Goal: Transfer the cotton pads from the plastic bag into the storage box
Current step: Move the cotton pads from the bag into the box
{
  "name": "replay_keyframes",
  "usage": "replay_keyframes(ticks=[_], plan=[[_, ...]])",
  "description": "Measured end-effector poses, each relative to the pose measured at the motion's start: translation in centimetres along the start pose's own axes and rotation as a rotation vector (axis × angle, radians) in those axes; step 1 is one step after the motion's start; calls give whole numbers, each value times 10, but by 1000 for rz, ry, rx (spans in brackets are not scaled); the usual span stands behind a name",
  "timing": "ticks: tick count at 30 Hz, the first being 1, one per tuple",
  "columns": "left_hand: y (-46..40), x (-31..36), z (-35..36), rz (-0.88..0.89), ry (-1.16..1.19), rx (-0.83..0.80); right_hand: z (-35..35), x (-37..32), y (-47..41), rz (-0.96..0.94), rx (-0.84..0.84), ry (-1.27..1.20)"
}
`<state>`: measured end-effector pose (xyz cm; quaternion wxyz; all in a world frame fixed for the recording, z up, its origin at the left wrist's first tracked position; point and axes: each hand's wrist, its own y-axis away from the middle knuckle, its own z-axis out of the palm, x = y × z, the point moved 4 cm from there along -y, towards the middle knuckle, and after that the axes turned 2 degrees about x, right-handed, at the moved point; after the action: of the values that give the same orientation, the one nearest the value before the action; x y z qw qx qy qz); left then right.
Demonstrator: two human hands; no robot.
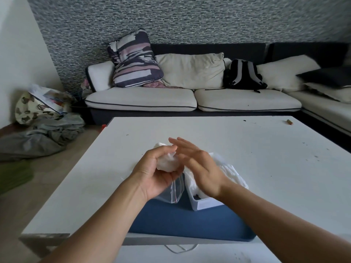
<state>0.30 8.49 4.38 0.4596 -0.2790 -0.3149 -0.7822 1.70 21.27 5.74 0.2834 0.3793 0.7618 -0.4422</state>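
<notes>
- A dark blue rectangular mat [190, 221] lies at 6 o'clock on the white table [266, 149].
- On it, a white rectangular plastic storage box [201, 204] already holds white cotton pads [231, 171].
- The left hand [153, 173] grips a clear zip-top plastic bag [175, 190] with a clump of pads inside.
- The right hand [197, 166], fingers straight and relaxed, hovers over the box.
- A cream sofa [190, 99] sits at 12 o'clock.
</notes>
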Motion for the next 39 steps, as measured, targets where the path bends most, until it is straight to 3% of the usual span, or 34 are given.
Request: replay_keyframes(ticks=[3,10,13,15,18,22,24,26,29,32,36,39], plan=[[0,-2,3,-45,-39,-64,-8,3,-4,146,125,-262],[7,-13,4,-281,-449,-174,-17,9,-4,189,-140,-259],[7,-15,3,-348,-494,-117,-12,6,1,180,-308,-88],[7,-15,3,-373,-421,-60,-11,5,1,200,-277,-36],[3,-15,3,-329,-269,-5,-15,8,2,259,-134,-234],[1,-20,16,-92,19,142,-13,15,2,359,119,-532],[4,-26,25,-34,233,216,-5,16,2,387,170,-565],[3,-31,23,-3,323,325,4,15,1,384,151,-447],[0,-27,12,23,340,440,3,8,-4,282,73,-38],[-3,-18,10,50,197,458,-4,10,-6,326,21,112],[-9,-15,17,149,-57,501,-2,19,-2,521,-13,-45],[-12,-19,19,120,-40,471,3,26,-1,613,-15,-319]])
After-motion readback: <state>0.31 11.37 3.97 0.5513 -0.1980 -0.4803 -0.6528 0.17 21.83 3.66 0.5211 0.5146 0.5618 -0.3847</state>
